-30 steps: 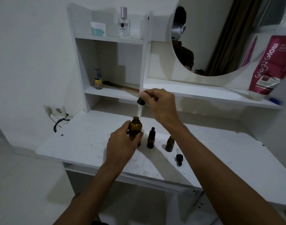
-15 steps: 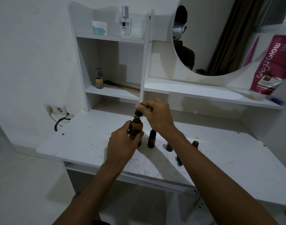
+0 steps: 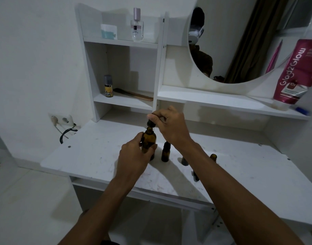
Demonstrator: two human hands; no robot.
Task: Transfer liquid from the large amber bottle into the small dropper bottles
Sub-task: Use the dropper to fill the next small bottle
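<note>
- The left hand [image 3: 134,154] gripped the amber bottle [image 3: 149,141], fingers [image 3: 140,138] curled round its body, over the middle of the desk [image 3: 98,156] and well back from the front edge; whether its base touched the desk could not be told.
- The right hand [image 3: 171,128] pinched the black dropper [image 3: 150,123] between thumb and fingers, just above the bottle's neck.
- A capped bottle [image 3: 165,153] stood just beside the amber bottle, under the right wrist.
- An open bottle [image 3: 213,157] stood farther right, beyond the right forearm.
- Bare desk ran leftward to the left edge and rightward to the side wall.
- A shelf [image 3: 222,101] overhung the back, just behind the right hand.
</note>
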